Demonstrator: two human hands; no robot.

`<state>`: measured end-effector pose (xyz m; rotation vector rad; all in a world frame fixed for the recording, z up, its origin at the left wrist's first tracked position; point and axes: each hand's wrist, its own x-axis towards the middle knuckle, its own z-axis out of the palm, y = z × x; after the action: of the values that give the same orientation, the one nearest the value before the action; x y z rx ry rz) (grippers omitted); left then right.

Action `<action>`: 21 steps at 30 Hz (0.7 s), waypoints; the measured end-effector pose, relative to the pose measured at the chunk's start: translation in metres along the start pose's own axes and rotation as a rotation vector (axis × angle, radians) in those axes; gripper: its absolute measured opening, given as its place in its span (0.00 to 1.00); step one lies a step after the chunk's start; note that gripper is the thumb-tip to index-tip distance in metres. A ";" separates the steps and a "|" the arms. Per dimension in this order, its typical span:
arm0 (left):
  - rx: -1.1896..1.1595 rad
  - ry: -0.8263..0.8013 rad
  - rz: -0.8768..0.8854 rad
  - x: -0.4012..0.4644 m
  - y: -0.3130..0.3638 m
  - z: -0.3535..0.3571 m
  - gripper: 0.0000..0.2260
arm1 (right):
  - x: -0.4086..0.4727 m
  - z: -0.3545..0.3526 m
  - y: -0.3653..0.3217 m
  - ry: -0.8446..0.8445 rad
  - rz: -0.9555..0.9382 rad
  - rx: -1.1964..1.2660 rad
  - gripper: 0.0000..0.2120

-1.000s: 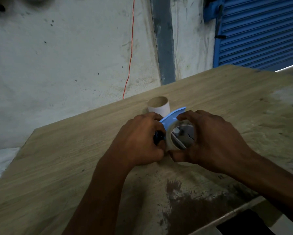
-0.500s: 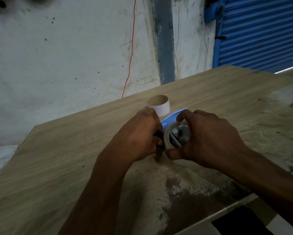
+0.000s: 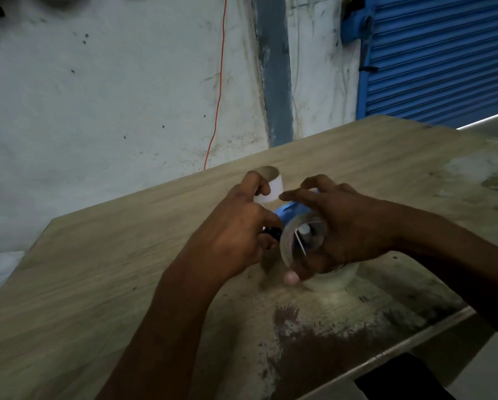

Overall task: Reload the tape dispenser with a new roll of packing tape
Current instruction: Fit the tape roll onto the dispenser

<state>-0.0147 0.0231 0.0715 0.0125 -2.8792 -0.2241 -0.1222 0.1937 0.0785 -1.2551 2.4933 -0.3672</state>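
Head view: left hand (image 3: pixel 236 226) grips dispenser (image 3: pixel 292 210); right hand (image 3: pixel 348 226) clasps tape roll (image 3: pixel 288 243) on it.

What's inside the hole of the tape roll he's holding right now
Through the tape roll you see a pale hub and a thin white strip of the blue dispenser. The right hand covers the roll's far side; the left hand hides the dispenser's handle.
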 end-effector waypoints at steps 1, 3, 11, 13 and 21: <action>-0.005 0.010 0.014 0.001 0.000 0.001 0.11 | 0.000 0.002 0.004 -0.007 -0.002 0.006 0.68; -0.010 0.027 0.032 0.001 0.001 0.003 0.10 | -0.001 0.003 0.008 -0.018 0.004 0.027 0.72; -0.009 0.057 0.077 0.009 0.000 0.022 0.09 | -0.002 0.023 0.006 0.191 0.179 0.119 0.75; -0.037 0.027 0.034 0.009 -0.001 0.020 0.09 | -0.012 0.025 0.002 0.276 0.186 0.102 0.74; -0.048 0.000 0.022 0.006 -0.002 0.015 0.07 | -0.031 0.021 0.009 0.310 0.031 0.025 0.51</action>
<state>-0.0239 0.0232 0.0583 -0.0283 -2.8711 -0.2889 -0.1032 0.2220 0.0615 -1.2285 2.7492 -0.6261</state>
